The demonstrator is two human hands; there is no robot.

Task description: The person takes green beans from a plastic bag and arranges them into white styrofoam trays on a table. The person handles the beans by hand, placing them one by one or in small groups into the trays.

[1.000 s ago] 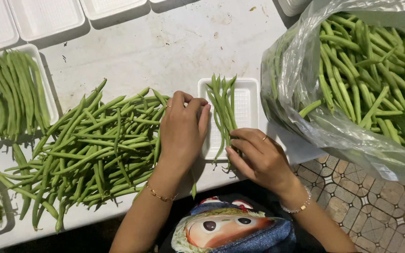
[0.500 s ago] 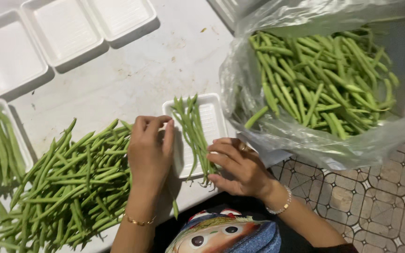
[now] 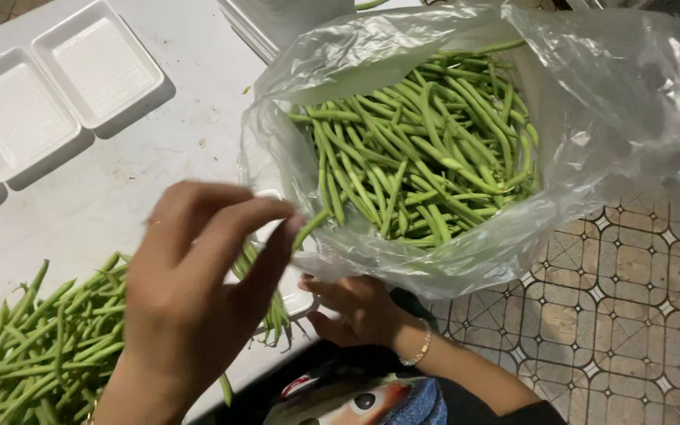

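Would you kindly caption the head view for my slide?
Left hand raised over loose green beans; right hand beneath a clear bag of beans.

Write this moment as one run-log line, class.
left hand: raised over small white tray, grip unclear | right hand: at tray edge below bag of green beans | loose bean pile on white table

A white table (image 3: 159, 134) fills the left side. Two empty white foam trays (image 3: 57, 94) sit on it at the upper left. A pile of green beans (image 3: 41, 346) lies at the lower left. Another small tray (image 3: 293, 295), maybe holding beans, peeks out near the middle.
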